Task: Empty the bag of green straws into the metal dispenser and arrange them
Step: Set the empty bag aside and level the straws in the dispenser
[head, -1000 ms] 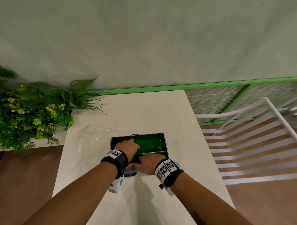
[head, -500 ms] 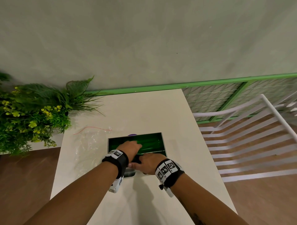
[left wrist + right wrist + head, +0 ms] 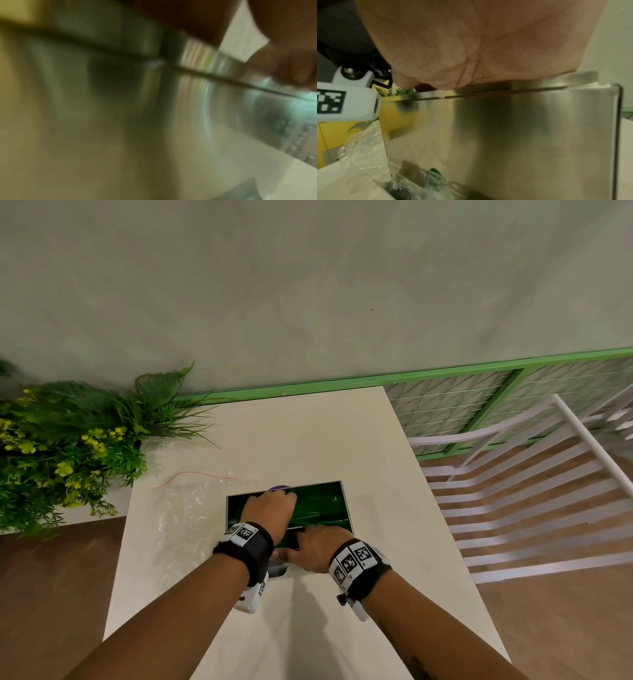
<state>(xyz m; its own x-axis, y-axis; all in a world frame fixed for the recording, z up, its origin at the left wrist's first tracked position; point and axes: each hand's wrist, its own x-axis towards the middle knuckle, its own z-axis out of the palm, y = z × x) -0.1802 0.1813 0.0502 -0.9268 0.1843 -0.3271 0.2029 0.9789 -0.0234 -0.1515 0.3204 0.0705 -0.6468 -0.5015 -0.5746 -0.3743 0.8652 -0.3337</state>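
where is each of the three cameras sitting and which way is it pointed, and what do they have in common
Head: on the person's head, looking forward and down at the table; shows both forearms, left hand in the metal dispenser, right hand at its near edge.
Left wrist: blurred, close against the dispenser's steel side; a hand shows at the top right.
Right wrist: under the palm, facing the dispenser's front wall, plastic bag beside it.
Shared: all see the dispenser.

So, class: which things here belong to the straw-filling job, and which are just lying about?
Belong to the job:
metal dispenser
green straws
empty clear bag
left hand, inside the dispenser
right hand, on its near edge

Just lying about:
red string
plant
white chair
table
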